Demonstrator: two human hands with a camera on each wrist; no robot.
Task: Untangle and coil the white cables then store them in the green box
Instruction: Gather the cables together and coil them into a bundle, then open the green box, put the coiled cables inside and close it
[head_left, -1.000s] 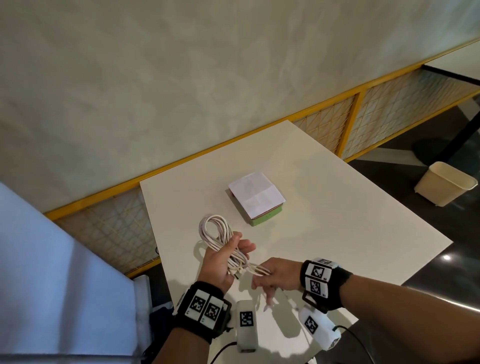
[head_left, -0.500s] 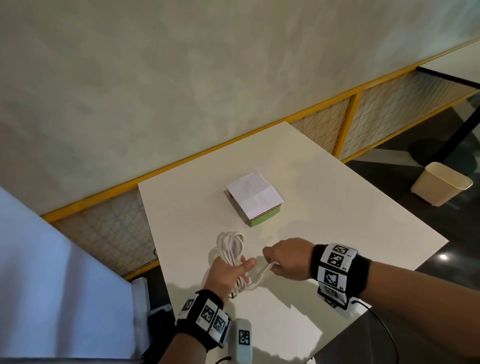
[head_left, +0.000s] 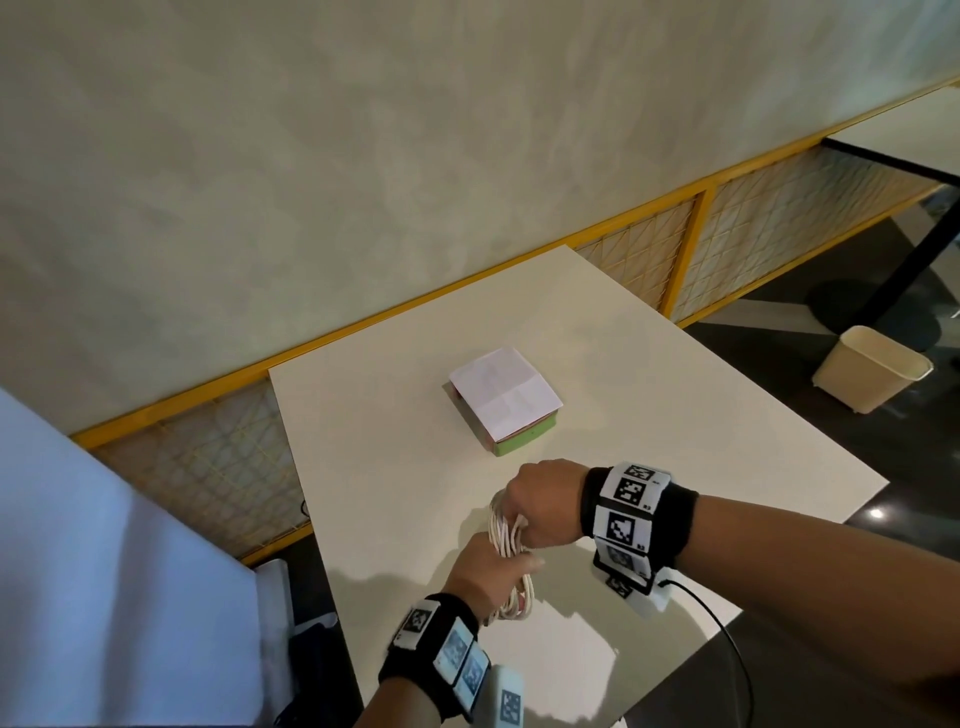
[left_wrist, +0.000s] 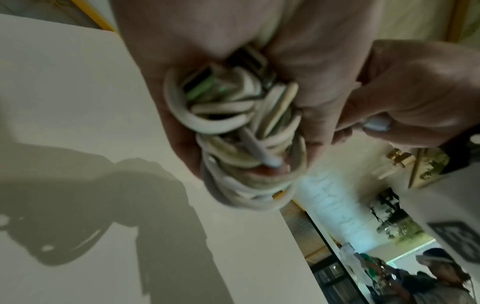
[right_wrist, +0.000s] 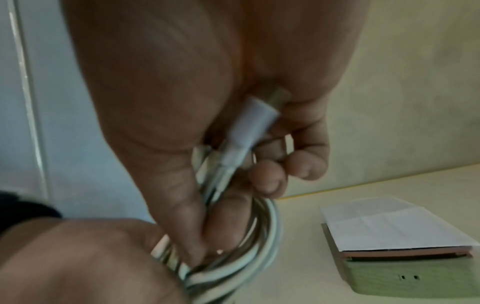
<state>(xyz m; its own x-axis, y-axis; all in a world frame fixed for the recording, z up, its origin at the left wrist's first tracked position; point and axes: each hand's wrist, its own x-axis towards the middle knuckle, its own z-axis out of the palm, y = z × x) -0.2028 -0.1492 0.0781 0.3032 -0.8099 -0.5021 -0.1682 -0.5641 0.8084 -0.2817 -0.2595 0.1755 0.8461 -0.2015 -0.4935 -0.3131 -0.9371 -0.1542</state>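
box (head_left: 506, 405) on table (head_left: 675, 415), cable bundle (head_left: 506, 530) nearer than box, bin (head_left: 870, 375) on floor right of table

From the head view I get soft, even daylight, a bit dim, with wide-angle bending along the wall (head_left: 363, 182) edges. Shadows of my arms fall on the table (head_left: 649, 395) near me. A small glare spot sits on the floor (head_left: 877, 513). Both wrist views are blurred, close and murky.

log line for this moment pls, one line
stage: coiling | left hand: grips white cable coil | right hand: pinches plug end at coil | green box: shut, on table, apart from hands
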